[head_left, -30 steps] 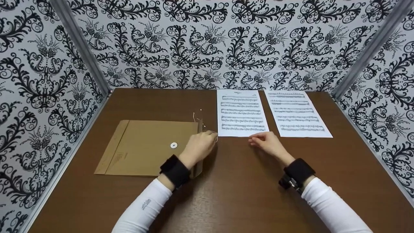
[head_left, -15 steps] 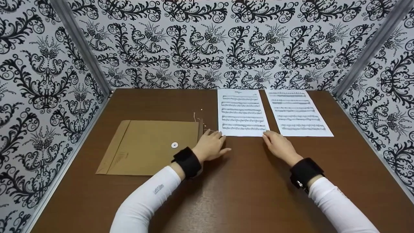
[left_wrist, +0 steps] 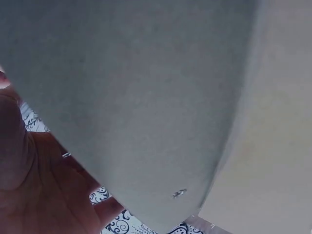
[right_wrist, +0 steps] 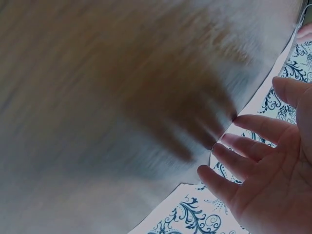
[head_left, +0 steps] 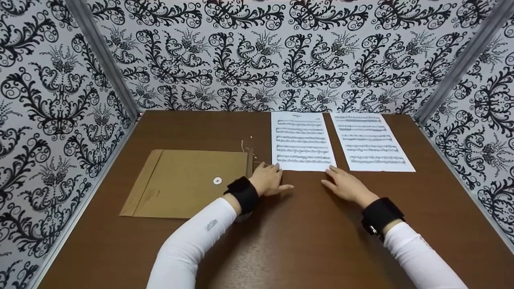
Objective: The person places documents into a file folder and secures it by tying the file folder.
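Two sheets of music lie flat at the back of the brown table. My left hand (head_left: pixel 270 179), fingers spread and thumb out to the right, has its fingertips at the near left corner of the left sheet (head_left: pixel 303 142). Fingers straight, my right hand (head_left: pixel 346 183) touches that sheet's near right corner. To the left lies a kraft envelope (head_left: pixel 184 188) with a white button (head_left: pixel 217 180) and a thin string (head_left: pixel 242 145). In the left wrist view the envelope's flap (left_wrist: pixel 146 97) hides part of my left hand. Fingertips of my right hand (right_wrist: pixel 273 165) meet the surface in the right wrist view.
The second music sheet (head_left: pixel 371 142) lies just right of the first, with a narrow strip of table between them. Patterned panels (head_left: pixel 257 52) enclose the table (head_left: pixel 297 241) at the back and on both sides. Small light specks lie beyond the envelope's right edge.
My left hand has moved right, away from the envelope's edge, and its fingers have spread. My right hand has moved slightly right to the left sheet's corner, its pinched fingers straightening.
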Demonstrator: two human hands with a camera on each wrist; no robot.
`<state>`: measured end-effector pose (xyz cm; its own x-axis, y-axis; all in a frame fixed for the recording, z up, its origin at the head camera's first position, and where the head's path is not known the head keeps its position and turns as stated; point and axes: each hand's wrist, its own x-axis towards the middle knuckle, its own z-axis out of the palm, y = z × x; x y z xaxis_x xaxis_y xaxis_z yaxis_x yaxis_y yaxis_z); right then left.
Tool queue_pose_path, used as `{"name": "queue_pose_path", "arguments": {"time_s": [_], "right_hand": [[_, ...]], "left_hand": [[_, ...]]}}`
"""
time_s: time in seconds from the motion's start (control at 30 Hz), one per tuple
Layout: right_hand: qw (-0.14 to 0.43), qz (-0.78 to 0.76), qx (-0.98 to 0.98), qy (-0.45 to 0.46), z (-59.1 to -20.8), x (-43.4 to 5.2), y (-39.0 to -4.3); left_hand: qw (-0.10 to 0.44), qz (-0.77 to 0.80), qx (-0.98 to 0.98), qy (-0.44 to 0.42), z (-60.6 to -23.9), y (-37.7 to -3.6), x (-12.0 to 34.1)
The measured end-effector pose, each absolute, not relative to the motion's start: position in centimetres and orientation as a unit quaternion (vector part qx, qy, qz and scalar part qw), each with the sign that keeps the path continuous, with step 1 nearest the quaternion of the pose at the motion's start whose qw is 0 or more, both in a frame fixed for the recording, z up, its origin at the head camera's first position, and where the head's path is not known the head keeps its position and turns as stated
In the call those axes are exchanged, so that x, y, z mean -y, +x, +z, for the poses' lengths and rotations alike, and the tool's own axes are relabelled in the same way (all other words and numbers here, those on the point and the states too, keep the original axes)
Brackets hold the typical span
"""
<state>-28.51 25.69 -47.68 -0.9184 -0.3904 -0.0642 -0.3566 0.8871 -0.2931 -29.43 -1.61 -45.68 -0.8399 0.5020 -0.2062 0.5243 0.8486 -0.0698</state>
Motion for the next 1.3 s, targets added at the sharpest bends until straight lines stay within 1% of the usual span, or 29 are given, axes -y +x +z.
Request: {"name": "queue_pose_path", "arguments": {"time_s": [0.27,0.53,0.77,1.03,1.3], "right_hand": [[0.041,-0.127,-0.97,-0.203,-47.7,-25.7,-28.5],[0.057,-0.123,-0.972,-0.193,-47.8,-25.8,-28.3],[0.048,-0.117,-0.972,-0.196,-47.6,-25.8,-27.9],[0.08,-0.102,-0.973,-0.19,-47.5,-25.9,-27.0],[0.081,-0.09,-0.975,-0.184,-47.2,-25.8,-26.1]], "left_hand": [[0.093,-0.049,-0.959,0.261,-45.8,-29.7,1.3],[0.101,-0.04,-0.959,0.263,-45.6,-29.5,1.1],[0.1,-0.048,-0.958,0.265,-45.5,-29.1,0.8],[0.106,-0.06,-0.957,0.264,-45.2,-28.2,0.7],[0.105,-0.07,-0.957,0.262,-45.1,-27.0,0.6]]}}
